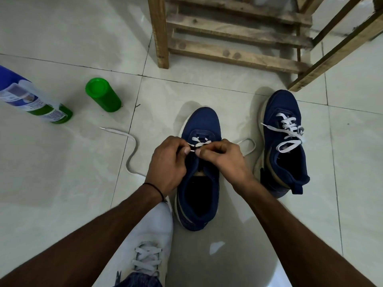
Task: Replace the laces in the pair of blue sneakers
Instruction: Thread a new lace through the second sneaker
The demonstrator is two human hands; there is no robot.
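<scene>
Head view: both blue shoes stood on the tiled floor (62,183), the near sneaker (204,121) straight ahead and the far sneaker (277,104) to its right.
Far sneaker: its fitted lace (290,131) crossed every row; the ends lay loose.
Near sneaker: only the rows by the toe were threaded.
Left hand (167,162): pinched the new lace (132,146) at the eyelets.
Right hand (223,158): pinched the same lace opposite.
Remaining: probably the upper rows, then tying.
</scene>
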